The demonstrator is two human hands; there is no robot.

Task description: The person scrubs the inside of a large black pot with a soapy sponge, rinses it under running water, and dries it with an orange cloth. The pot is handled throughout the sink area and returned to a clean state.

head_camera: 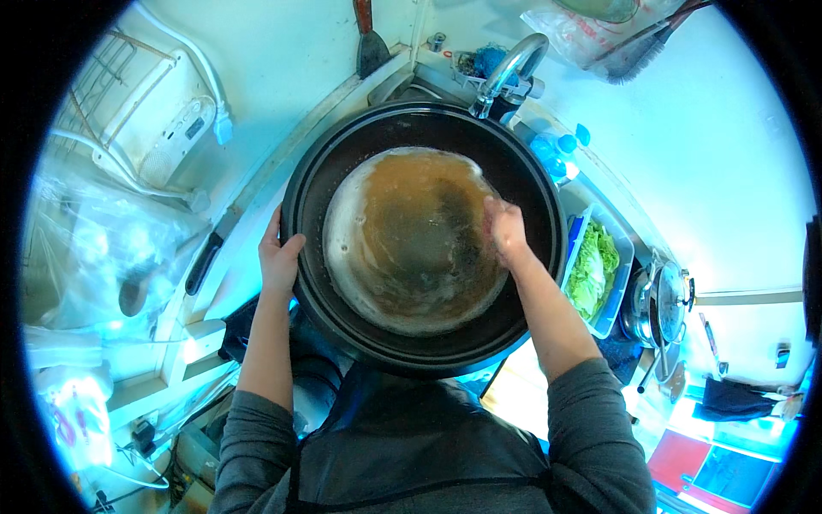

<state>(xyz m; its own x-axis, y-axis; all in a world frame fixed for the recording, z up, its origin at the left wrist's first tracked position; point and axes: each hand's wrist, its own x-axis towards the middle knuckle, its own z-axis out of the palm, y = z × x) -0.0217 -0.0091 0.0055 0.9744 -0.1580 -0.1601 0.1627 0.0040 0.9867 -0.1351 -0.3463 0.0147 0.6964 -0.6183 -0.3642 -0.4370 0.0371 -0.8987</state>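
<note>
A large round black pan is in front of my chest, below the faucet. Murky brown water with pale foam along its left side covers the pan's bottom. My left hand grips the left rim, its thumb on top and its fingers around the outside. Inside the pan, at the right edge of the water, is my right hand. Its fingers point down and are partly hidden, so whether they hold a cloth or scrubber cannot be seen.
A curved chrome faucet arches just beyond the pan's far rim. Scouring pads lie behind it. To the right stand a plastic bin of leafy greens and a glass-lidded pot. A black-handled knife hangs at the left.
</note>
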